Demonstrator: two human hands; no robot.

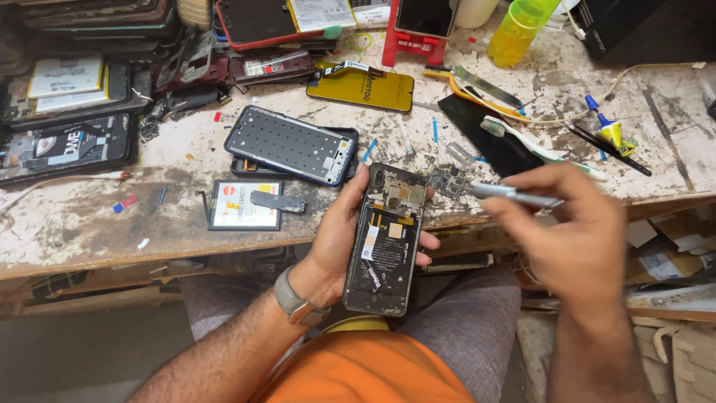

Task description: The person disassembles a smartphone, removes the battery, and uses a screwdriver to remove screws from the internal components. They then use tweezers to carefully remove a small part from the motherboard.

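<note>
L hand (337,242) wrapped round an opened phone (385,239), back cover off, guts showing, held upright over the lap at 6 o'clock of the bench (89,224). R hand (570,239) pinched shut on slim metal tweezers (514,195), tips gripping a small circuit board (447,179) just off the phone's top corner, 1 o'clock from it. Looks like board-handling stage of a teardown/rebuild; can't tell if it's coming out or going in. Next move wants a steady wrist, board kept level, no snagging on flex cables. Bench behind: spare phone frame (292,145) at 11, loose battery (246,204) at 9, yellow screen panel (362,89) at 12, toothbrush (541,145) at 2.
</note>
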